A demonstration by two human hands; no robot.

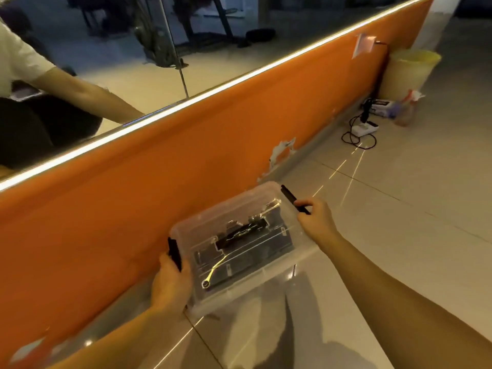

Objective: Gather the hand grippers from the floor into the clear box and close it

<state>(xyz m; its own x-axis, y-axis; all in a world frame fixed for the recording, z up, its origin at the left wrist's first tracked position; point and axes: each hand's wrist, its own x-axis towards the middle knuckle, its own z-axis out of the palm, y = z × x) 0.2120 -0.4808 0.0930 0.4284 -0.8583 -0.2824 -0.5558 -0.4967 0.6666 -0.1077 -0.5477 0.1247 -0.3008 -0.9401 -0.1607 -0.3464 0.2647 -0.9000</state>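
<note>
One clear box [241, 287], lid [226, 209] on, left hand [170, 284] gripping left black latch [174, 253], right hand [316, 221] pinching right black latch [291, 197].

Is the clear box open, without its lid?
No: the lid sits on the clear box; left hand and right hand grip its black latches.

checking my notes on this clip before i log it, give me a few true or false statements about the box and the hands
1. The lid lies on the clear box. True.
2. The left hand grips the left latch, a black one at the box's near end. True.
3. The right hand rests flat on the floor. False: it holds the right latch at the box's far end.
4. The box stands far from the orange panel. False: it sits right beside it.
5. A white power strip lies on the floor beyond the box. True.
</note>
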